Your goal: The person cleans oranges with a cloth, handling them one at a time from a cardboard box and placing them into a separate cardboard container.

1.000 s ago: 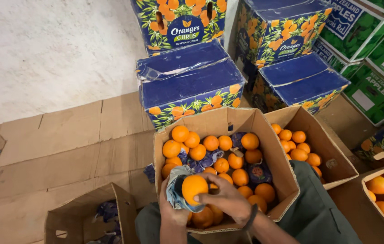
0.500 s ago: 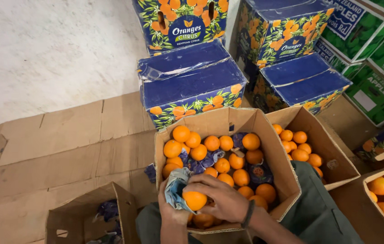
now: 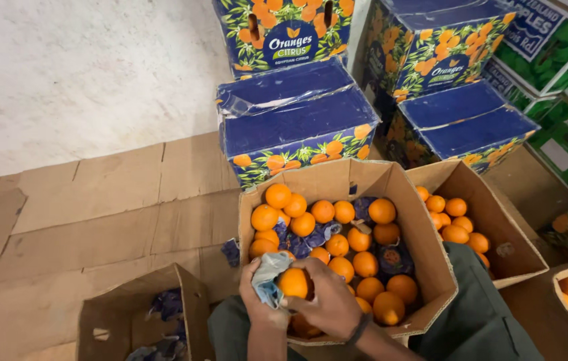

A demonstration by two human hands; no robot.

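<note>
**Unwrapping one orange over the open box**

Both hands meet over the near edge of the box on my lap. My right hand (image 3: 327, 301) is curled over the orange (image 3: 293, 282), fingers closed on it from the right and top. My left hand (image 3: 260, 304) is closed around the crumpled pale blue wrapper (image 3: 267, 275), which still clings to the left side of the fruit. The orange sits between my two hands, just above the near corner of the cardboard box (image 3: 424, 247), touching both hands and the paper.

As I judge it, the step in hand is stripping the wrapper off this one fruit; about half the peel is already bare. The next move, I think, calls for pulling the paper clear with my left hand while my right keeps a firm hold, then finding a separate place for each.

Under my hands the box is loosely filled with bare oranges (image 3: 324, 227), with some dark blue wrappers (image 3: 304, 242) lying among them. To my left, a smaller carton (image 3: 100, 314) holds more dark crumpled wrappers. To my right, a second open box (image 3: 498, 227) carries oranges too. Flattened cardboard (image 3: 97, 200) covers the floor. Further off stand closed blue cartons printed with oranges (image 3: 291, 127), green cartons (image 3: 564, 67) on the far right, and a pale wall (image 3: 83, 67).
</note>
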